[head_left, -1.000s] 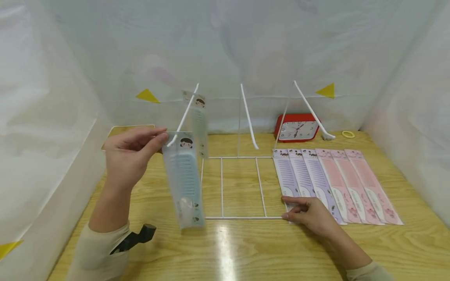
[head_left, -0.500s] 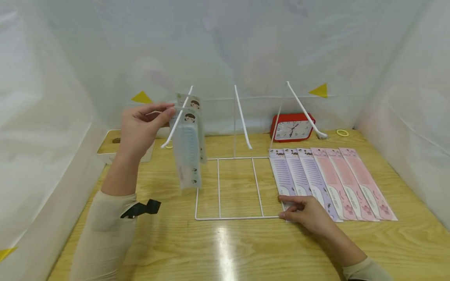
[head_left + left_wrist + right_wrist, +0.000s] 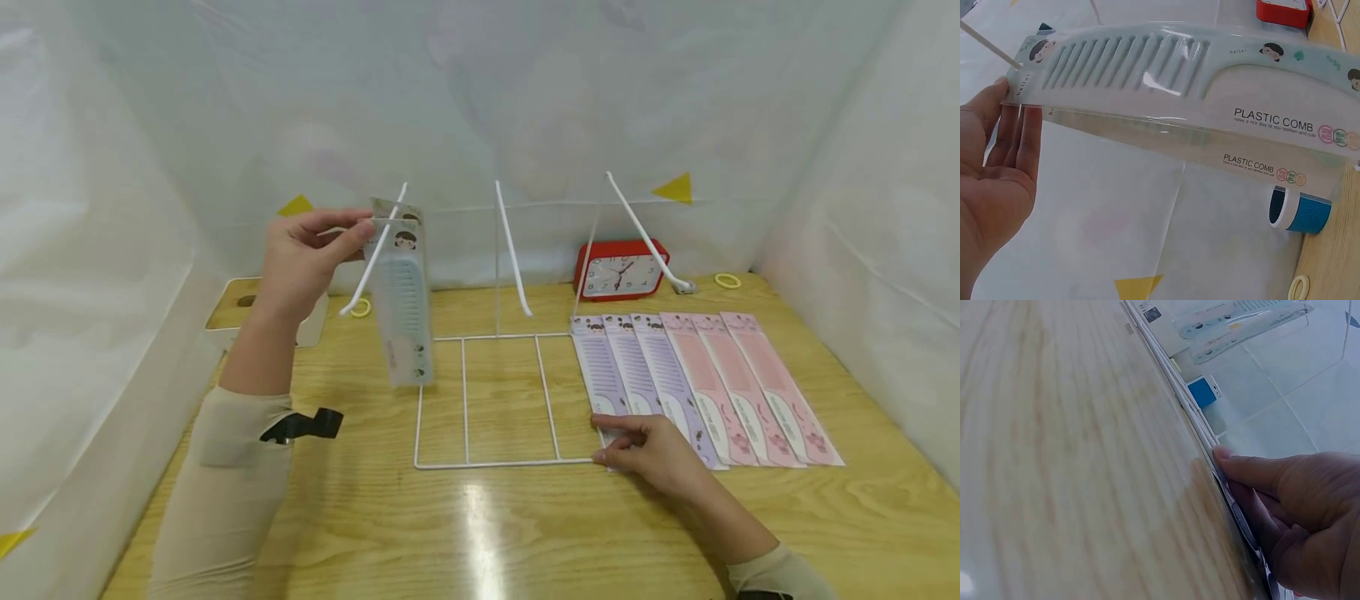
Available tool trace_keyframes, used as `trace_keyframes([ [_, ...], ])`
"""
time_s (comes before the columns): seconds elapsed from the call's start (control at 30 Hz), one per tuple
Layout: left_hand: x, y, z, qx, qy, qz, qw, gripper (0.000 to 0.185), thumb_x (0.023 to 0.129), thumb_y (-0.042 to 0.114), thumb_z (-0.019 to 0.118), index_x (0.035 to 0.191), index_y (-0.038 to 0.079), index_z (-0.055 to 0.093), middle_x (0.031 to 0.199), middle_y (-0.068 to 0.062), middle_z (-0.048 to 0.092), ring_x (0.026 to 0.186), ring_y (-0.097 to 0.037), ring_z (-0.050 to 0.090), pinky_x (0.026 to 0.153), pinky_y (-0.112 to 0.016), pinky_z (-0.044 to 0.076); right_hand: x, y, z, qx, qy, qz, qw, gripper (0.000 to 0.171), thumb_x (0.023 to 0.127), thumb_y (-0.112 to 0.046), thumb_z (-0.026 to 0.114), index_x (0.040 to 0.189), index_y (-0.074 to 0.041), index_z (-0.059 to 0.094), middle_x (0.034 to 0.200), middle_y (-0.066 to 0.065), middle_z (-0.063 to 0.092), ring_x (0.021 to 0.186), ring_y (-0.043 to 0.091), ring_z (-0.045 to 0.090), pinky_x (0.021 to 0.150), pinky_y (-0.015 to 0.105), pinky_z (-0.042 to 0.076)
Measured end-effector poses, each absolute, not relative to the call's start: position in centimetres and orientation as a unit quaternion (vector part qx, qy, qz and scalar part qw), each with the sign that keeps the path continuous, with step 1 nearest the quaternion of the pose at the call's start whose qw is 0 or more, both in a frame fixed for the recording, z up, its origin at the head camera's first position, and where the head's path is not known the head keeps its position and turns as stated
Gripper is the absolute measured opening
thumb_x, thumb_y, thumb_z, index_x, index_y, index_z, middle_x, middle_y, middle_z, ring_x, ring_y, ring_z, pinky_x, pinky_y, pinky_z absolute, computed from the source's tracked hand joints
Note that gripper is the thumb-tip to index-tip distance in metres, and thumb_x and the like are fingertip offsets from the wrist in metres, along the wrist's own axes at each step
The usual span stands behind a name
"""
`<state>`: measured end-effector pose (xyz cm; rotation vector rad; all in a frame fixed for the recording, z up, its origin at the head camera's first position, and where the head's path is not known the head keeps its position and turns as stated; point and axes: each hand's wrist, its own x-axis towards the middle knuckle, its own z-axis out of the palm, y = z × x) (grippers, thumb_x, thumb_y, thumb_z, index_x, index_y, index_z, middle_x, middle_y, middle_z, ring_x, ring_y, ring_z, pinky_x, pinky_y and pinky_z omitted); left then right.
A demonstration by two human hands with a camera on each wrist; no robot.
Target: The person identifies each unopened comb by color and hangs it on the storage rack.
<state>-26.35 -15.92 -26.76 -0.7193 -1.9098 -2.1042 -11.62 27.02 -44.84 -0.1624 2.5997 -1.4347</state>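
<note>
Progress: hanging of packaged combs on the white wire rack (image 3: 487, 400) looks to be at an early stage, judging by how few are up.
Left hand (image 3: 303, 258): thumb and fingers are pinching the top of a pale blue plastic comb pack (image 3: 403, 308) right at the rack's left peg (image 3: 372, 250), with the pack dangling upright above the tabletop (image 3: 480, 533); the left wrist view is showing the peg passing at the pack's hang hole, though whether it is fully seated is hard to tell.
Already hung: a second blue pack (image 3: 1260, 164) is hanging just behind the first on the same peg.
Right hand (image 3: 651, 454): fingers are resting loosely curled on the near end of the leftmost purple comb pack (image 3: 600, 375), at the rack's front right corner.
Left to do: three purple packs and three pink comb packs (image 3: 750, 387) are lying side by side flat on the tabletop; the middle peg (image 3: 513, 250) and right peg (image 3: 643, 233) are carrying nothing.
Background: a red clock (image 3: 621, 271) is standing behind the rack.
</note>
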Motion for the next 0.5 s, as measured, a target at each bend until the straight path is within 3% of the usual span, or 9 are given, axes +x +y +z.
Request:
trace_keyframes([
  [0.17,-25.0,-17.4,-28.2,-0.230,-0.647,-0.719,0.110,0.031,0.094,0.002,0.067,0.124,-0.002,0.068,0.102,0.000,0.071,0.094,-0.011,0.071,0.089,-0.022,0.061,-12.0,26.5,-44.9,-0.060,0.879,-0.465,0.080,0.052,0.080,-0.023,0.084,0.127,-0.004,0.069,0.080,0.001,0.076,0.068,0.005,0.065,0.053,0.017,0.050],
  [0.33,-22.3,-19.1,-30.9,-0.189,-0.684,-0.698,0.097,0.035,0.096,0.004,0.065,0.131,0.004,0.064,0.108,0.001,0.067,0.097,-0.008,0.068,0.084,-0.017,0.060,-12.6,26.1,-44.5,-0.082,0.879,-0.460,0.095,0.051,0.081,-0.021,0.084,0.126,-0.003,0.069,0.079,0.002,0.075,0.068,0.006,0.066,0.055,0.018,0.055],
  [0.5,-19.9,-19.9,-33.6,-0.185,-0.749,-0.634,0.045,0.040,0.097,0.008,0.065,0.136,0.006,0.058,0.104,-0.001,0.057,0.096,-0.006,0.066,0.082,-0.019,0.061,-13.9,26.9,-43.2,-0.104,0.895,-0.428,0.078,0.044,0.083,-0.021,0.083,0.123,-0.007,0.071,0.088,0.004,0.076,0.074,0.007,0.068,0.055,0.021,0.056],
])
